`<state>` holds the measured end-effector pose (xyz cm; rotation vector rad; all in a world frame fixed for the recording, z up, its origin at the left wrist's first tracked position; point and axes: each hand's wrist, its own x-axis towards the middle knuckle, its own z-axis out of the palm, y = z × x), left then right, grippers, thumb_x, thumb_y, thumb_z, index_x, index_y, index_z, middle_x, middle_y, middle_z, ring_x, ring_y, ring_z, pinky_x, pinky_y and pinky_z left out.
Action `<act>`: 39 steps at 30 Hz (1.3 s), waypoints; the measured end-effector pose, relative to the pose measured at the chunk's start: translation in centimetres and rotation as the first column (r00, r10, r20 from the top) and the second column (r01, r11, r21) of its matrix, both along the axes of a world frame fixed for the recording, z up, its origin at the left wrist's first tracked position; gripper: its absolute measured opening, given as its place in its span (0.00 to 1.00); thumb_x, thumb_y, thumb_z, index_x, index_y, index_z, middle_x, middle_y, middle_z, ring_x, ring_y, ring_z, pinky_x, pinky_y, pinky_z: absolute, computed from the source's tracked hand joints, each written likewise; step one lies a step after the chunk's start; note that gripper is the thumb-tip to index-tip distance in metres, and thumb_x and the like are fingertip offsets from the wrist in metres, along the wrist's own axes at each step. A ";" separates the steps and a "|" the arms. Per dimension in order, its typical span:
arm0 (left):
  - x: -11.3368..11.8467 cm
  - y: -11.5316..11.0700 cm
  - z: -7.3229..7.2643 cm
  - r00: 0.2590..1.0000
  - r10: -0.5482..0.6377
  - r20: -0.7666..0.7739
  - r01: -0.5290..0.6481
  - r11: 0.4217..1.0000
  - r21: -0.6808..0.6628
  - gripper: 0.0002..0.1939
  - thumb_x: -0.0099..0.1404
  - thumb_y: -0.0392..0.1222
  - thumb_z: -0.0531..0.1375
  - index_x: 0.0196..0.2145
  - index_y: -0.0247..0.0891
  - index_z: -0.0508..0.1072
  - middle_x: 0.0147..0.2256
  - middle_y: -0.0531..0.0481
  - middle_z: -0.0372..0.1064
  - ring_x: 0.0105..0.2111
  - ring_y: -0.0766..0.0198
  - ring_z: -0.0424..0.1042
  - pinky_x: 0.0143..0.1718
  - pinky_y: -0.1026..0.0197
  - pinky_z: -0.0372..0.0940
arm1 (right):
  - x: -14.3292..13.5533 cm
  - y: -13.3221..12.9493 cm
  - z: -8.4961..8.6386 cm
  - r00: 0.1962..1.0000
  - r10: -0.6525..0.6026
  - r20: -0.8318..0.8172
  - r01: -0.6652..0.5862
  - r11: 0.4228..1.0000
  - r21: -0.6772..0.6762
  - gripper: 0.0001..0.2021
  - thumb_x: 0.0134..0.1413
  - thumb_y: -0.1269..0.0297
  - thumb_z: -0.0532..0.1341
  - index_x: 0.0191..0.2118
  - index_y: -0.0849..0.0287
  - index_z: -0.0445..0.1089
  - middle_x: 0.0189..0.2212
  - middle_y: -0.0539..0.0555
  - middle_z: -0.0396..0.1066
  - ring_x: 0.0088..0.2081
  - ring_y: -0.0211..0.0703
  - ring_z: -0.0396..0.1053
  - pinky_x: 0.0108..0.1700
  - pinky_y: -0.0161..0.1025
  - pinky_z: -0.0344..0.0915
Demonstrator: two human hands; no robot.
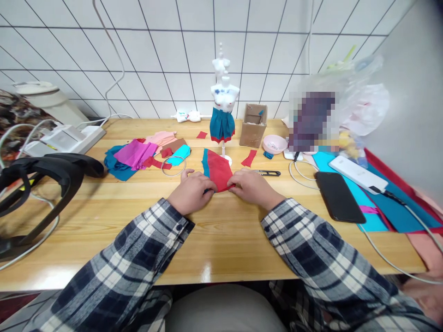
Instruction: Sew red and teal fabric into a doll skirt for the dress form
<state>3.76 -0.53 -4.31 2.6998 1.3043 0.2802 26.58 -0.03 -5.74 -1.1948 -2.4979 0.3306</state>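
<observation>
A red piece of fabric [220, 170] with a teal piece [206, 162] showing along its left side lies on the wooden table. My left hand [192, 191] pinches the near left corner of the fabric, its thumb and index finger pressed together. At the near right corner, my right hand [254, 186] grips the red edge between closed fingers. Just beyond the fabric stands a small white mannequin [224, 97] wearing a teal skirt [222, 123] with a red hem. Black thread snips [270, 173] lie beyond my right hand.
Fabric scraps [134, 154] and a metal ring [173, 166] lie left. Behind are a cardboard box [254, 127] and a pink bowl [275, 144]. A phone [340, 197], power bank [358, 174] and cables are right. A black headset [44, 203] sits far left.
</observation>
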 end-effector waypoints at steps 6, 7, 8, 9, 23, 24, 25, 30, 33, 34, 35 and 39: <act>-0.2 0.1 0.0 0.996 0.010 0.089 -0.009 1.000 -0.013 0.10 0.63 0.46 0.59 0.40 0.46 0.77 0.40 0.50 0.78 0.44 0.54 0.71 0.54 0.44 0.47 | 0.3 0.2 -0.6 0.984 -0.107 -0.145 0.084 0.984 -0.157 0.04 0.54 0.66 0.65 0.33 0.57 0.77 0.28 0.50 0.75 0.30 0.37 0.67 0.32 0.34 0.56; -0.1 0.1 0.1 0.994 0.013 0.107 -0.012 1.000 -0.009 0.12 0.62 0.49 0.60 0.42 0.46 0.76 0.41 0.50 0.78 0.45 0.53 0.71 0.55 0.44 0.47 | 0.4 0.2 -0.7 0.974 -0.133 -0.181 0.098 0.977 -0.191 0.04 0.54 0.66 0.65 0.33 0.58 0.77 0.27 0.49 0.74 0.28 0.36 0.66 0.31 0.34 0.56; -0.1 0.1 0.1 0.993 0.019 0.119 -0.019 1.000 -0.003 0.14 0.61 0.51 0.61 0.43 0.46 0.76 0.41 0.50 0.78 0.46 0.53 0.71 0.55 0.44 0.46 | 0.4 0.3 -0.8 0.964 -0.155 -0.214 0.107 0.970 -0.220 0.04 0.54 0.65 0.65 0.33 0.58 0.77 0.26 0.49 0.73 0.28 0.35 0.66 0.31 0.33 0.56; -0.1 0.1 0.2 0.992 0.030 0.126 -0.031 1.000 0.003 0.14 0.61 0.52 0.62 0.42 0.46 0.77 0.41 0.50 0.78 0.46 0.53 0.71 0.56 0.43 0.45 | 0.4 0.3 -0.8 0.955 -0.170 -0.243 0.109 0.963 -0.245 0.04 0.53 0.65 0.65 0.33 0.58 0.77 0.26 0.49 0.73 0.28 0.35 0.66 0.31 0.33 0.56; 0.5 -0.3 0.5 0.967 0.127 0.220 -0.115 0.991 -0.069 0.18 0.62 0.56 0.62 0.45 0.46 0.77 0.45 0.48 0.77 0.49 0.53 0.70 0.54 0.46 0.50 | 0.1 0.0 -0.2 0.946 -0.153 -0.284 0.082 0.966 -0.247 0.07 0.56 0.65 0.62 0.34 0.58 0.79 0.28 0.50 0.76 0.29 0.36 0.68 0.31 0.33 0.58; 0.5 -0.3 0.5 0.965 0.133 0.227 -0.117 0.990 -0.080 0.15 0.62 0.54 0.61 0.42 0.46 0.78 0.44 0.48 0.77 0.48 0.53 0.71 0.54 0.46 0.50 | 0.1 -0.1 -0.2 0.949 -0.146 -0.281 0.077 0.967 -0.243 0.07 0.56 0.65 0.63 0.34 0.58 0.79 0.28 0.50 0.77 0.29 0.36 0.68 0.31 0.33 0.57; 0.5 -0.2 0.5 0.963 0.140 0.232 -0.122 0.989 -0.088 0.12 0.63 0.52 0.61 0.39 0.45 0.79 0.42 0.49 0.78 0.47 0.54 0.71 0.54 0.46 0.49 | 0.0 -0.1 -0.1 0.950 -0.138 -0.281 0.070 0.968 -0.241 0.07 0.56 0.65 0.63 0.34 0.58 0.79 0.28 0.51 0.77 0.29 0.36 0.69 0.31 0.33 0.58; 0.4 -0.2 0.4 0.961 0.146 0.236 -0.132 0.988 -0.074 0.08 0.63 0.45 0.61 0.31 0.44 0.79 0.35 0.52 0.79 0.41 0.56 0.72 0.56 0.42 0.44 | 0.1 -0.2 0.1 0.952 -0.078 -0.298 0.033 0.988 -0.151 0.08 0.56 0.63 0.63 0.38 0.57 0.79 0.35 0.53 0.79 0.37 0.42 0.72 0.39 0.37 0.63; 0.4 -0.3 0.5 0.964 0.116 0.238 -0.110 0.993 -0.036 0.08 0.64 0.45 0.60 0.32 0.45 0.79 0.36 0.52 0.79 0.41 0.56 0.72 0.57 0.41 0.43 | -0.2 -0.3 0.2 0.955 -0.021 -0.295 0.017 1.000 -0.018 0.17 0.53 0.59 0.67 0.48 0.57 0.76 0.44 0.56 0.77 0.45 0.48 0.70 0.49 0.43 0.62; 0.4 -0.3 0.6 0.963 0.112 0.245 -0.109 0.994 -0.029 0.08 0.64 0.45 0.60 0.32 0.44 0.79 0.36 0.51 0.79 0.41 0.56 0.72 0.57 0.40 0.43 | -0.3 -0.4 0.2 0.959 -0.018 -0.283 0.018 1.000 -0.003 0.17 0.52 0.59 0.67 0.48 0.57 0.76 0.43 0.56 0.78 0.44 0.48 0.70 0.49 0.44 0.62; 0.4 -0.3 0.7 0.959 0.113 0.259 -0.109 0.994 -0.028 0.09 0.64 0.45 0.60 0.31 0.44 0.79 0.35 0.51 0.79 0.41 0.55 0.72 0.58 0.40 0.43 | -0.4 -0.4 0.3 0.961 -0.024 -0.275 0.023 1.000 -0.007 0.14 0.53 0.60 0.67 0.45 0.57 0.77 0.40 0.56 0.79 0.43 0.48 0.70 0.48 0.44 0.62; 0.5 -0.2 1.2 0.880 0.136 0.456 -0.055 0.981 -0.186 0.16 0.62 0.56 0.60 0.34 0.41 0.80 0.37 0.48 0.79 0.42 0.54 0.73 0.57 0.46 0.53 | -0.4 -0.8 1.3 0.899 -0.129 -0.419 0.021 0.967 -0.252 0.04 0.52 0.65 0.65 0.33 0.57 0.79 0.29 0.53 0.77 0.34 0.42 0.70 0.41 0.40 0.63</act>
